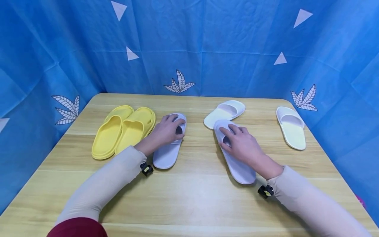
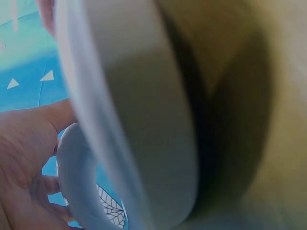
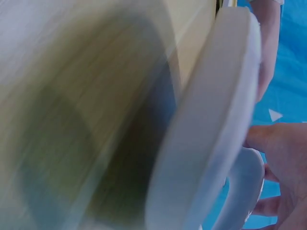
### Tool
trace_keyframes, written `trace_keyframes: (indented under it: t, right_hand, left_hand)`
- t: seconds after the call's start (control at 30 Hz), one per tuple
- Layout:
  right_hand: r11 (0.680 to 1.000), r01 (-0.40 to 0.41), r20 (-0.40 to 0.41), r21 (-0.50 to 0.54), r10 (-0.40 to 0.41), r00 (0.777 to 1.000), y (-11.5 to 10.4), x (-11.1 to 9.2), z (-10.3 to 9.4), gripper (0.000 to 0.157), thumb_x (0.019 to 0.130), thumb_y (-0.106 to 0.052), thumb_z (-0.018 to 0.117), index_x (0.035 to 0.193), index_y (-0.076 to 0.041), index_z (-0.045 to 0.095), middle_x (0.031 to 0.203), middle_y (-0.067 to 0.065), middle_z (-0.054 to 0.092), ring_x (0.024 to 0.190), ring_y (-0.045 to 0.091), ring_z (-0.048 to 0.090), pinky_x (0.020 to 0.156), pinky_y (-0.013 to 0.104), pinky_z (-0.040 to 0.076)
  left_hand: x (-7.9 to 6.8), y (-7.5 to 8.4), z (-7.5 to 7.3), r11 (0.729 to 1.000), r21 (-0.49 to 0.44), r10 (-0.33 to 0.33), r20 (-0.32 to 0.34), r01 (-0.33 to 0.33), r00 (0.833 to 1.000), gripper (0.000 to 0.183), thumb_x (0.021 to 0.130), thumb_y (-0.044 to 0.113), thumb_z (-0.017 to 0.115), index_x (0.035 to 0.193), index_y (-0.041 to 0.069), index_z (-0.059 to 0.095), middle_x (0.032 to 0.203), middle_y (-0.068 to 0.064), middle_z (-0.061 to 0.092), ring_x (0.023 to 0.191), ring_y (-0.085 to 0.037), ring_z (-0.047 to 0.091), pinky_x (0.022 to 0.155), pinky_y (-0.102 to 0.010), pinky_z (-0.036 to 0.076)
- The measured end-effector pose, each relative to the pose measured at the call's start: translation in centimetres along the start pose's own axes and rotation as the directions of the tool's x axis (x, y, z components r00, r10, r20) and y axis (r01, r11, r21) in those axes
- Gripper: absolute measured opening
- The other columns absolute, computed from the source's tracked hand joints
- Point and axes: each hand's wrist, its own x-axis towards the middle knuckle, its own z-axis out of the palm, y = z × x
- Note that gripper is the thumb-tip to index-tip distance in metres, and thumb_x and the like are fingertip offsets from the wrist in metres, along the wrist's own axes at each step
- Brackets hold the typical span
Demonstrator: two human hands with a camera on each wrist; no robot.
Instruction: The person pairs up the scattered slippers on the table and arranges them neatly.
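My left hand (image 1: 166, 130) grips a pale lavender slipper (image 1: 166, 156) by its strap, thumb and fingers around the upper. With my right hand (image 1: 243, 144) I hold a matching lavender slipper (image 1: 240, 168) the same way, its toe end pointing away and leaning left. In the left wrist view the slipper's sole edge (image 2: 144, 110) fills the middle, a dark shadow beside it on the wood. The right wrist view shows the other sole edge (image 3: 206, 124) above the tabletop, with a broad shadow below. Both thumbs press near the slippers' straps.
A pair of yellow clogs (image 1: 107, 137) stands side by side left of my left hand. One white slipper (image 1: 219, 117) lies just behind the right lavender one, turned diagonally. Another white slipper (image 1: 292, 132) is near the right edge of the wooden table (image 1: 195, 204). Blue curtains (image 1: 183, 36) surround it.
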Motion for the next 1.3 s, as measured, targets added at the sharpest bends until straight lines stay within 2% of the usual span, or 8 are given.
trace_keyframes:
  t: [0.23, 0.47, 0.8, 1.0, 1.3]
  right_hand:
    - [1.0, 0.019, 0.022, 0.002, -0.019, 1.0, -1.5, 0.4, -0.1, 0.057, 0.094, -0.045, 0.06, 0.143, -0.018, 0.051, 0.14, 0.024, 0.047, 0.113, 0.053, 0.051, 0.079, 0.063, 0.052]
    - [0.999, 0.038, 0.012, 0.01, -0.038, 0.999, -2.6, 1.0, 0.1, 0.055, 0.094, -0.045, 0.06, 0.142, -0.019, 0.052, 0.138, 0.023, 0.049, 0.112, 0.052, 0.052, 0.08, 0.062, 0.052]
    - [0.998, 0.07, -0.006, 0.01, -0.07, 0.998, -4.2, 2.0, 0.7, 0.055, 0.094, -0.047, 0.06, 0.142, -0.019, 0.052, 0.138, 0.022, 0.05, 0.11, 0.05, 0.054, 0.078, 0.06, 0.053]
    - [0.997, 0.08, -0.009, 0.004, -0.08, 0.997, -4.9, 2.5, 0.6, 0.056, 0.094, -0.046, 0.06, 0.142, -0.019, 0.052, 0.138, 0.022, 0.05, 0.112, 0.05, 0.053, 0.08, 0.059, 0.053]
    - [0.997, 0.081, 0.013, 0.001, -0.081, 0.997, -6.3, 3.9, 0.3, 0.056, 0.095, -0.047, 0.058, 0.143, -0.019, 0.051, 0.139, 0.021, 0.05, 0.114, 0.047, 0.054, 0.084, 0.057, 0.052]
  left_hand:
    - [-0.4, -1.0, 0.0, 1.0, 0.013, 0.014, -0.022, -0.013, 1.0, 0.058, 0.087, 0.042, 0.07, 0.139, 0.022, 0.053, 0.152, -0.017, 0.034, 0.135, -0.048, 0.031, 0.105, -0.062, 0.036]
    - [-0.9, -1.6, -0.3, 1.0, 0.005, 0.004, -0.021, -0.004, 1.0, 0.057, 0.087, 0.042, 0.071, 0.139, 0.024, 0.055, 0.153, -0.016, 0.033, 0.135, -0.048, 0.031, 0.102, -0.063, 0.038]
    - [-1.2, -2.5, -0.4, 0.999, 0.027, 0.036, -0.048, -0.035, 0.998, 0.056, 0.087, 0.04, 0.072, 0.137, 0.022, 0.056, 0.151, -0.018, 0.036, 0.133, -0.049, 0.034, 0.102, -0.061, 0.038]
    - [-1.3, -2.5, -0.7, 0.999, 0.013, 0.031, -0.04, -0.03, 0.999, 0.056, 0.087, 0.04, 0.072, 0.138, 0.023, 0.056, 0.152, -0.018, 0.035, 0.134, -0.047, 0.033, 0.105, -0.062, 0.035]
    - [-1.0, -2.5, -0.8, 1.0, 0.019, 0.01, -0.024, -0.009, 1.0, 0.057, 0.087, 0.039, 0.071, 0.139, 0.023, 0.055, 0.153, -0.017, 0.033, 0.134, -0.047, 0.033, 0.101, -0.062, 0.039]
